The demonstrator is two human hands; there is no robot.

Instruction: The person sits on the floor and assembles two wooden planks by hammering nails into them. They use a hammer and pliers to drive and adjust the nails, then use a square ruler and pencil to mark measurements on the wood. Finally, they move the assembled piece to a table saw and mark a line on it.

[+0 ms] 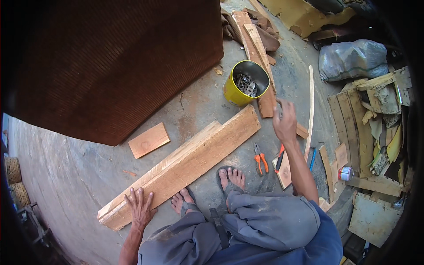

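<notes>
A long, thick wooden beam [194,165] lies diagonally on the floor in front of my feet, with a second length of wood [176,152] along its far side. Near its left end, my left hand [141,208] rests on the beam with fingers spread. My right hand [285,123] is raised beyond the beam's right end, beside a long board [266,106]. Its fingers are slightly bent and apart, and I see nothing in them. A yellow tin [236,93] with small metal pieces [245,85] stands just past the beam.
Orange-handled pliers [260,161] and a red-and-black tool [280,158] lie right of my feet. A short wood block [149,140] sits left of the beam. A large brown ribbed piece [119,66] fills the upper left. Scrap wood [349,119] and a plastic bag [353,59] crowd the right.
</notes>
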